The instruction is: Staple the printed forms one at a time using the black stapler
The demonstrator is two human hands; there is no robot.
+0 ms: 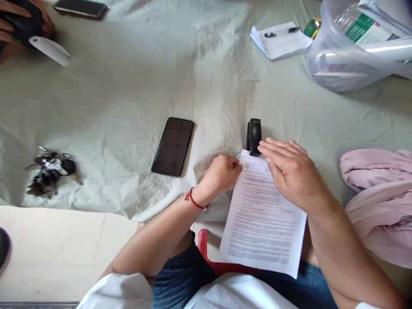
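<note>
A printed sheet of paper lies over the table's near edge, its top left corner tucked into a black stapler. My left hand is closed, pinching the sheet's upper left edge beside the stapler; a red cord bracelet is on that wrist. My right hand hovers flat over the top of the sheet with fingers extended, fingertips close to the stapler's near end.
A black phone lies left of the stapler on the wrinkled pale cloth. Keys sit far left. A notepad with pen and clear plastic tub stand far right. Pink fabric lies right. Another person's hand appears top left.
</note>
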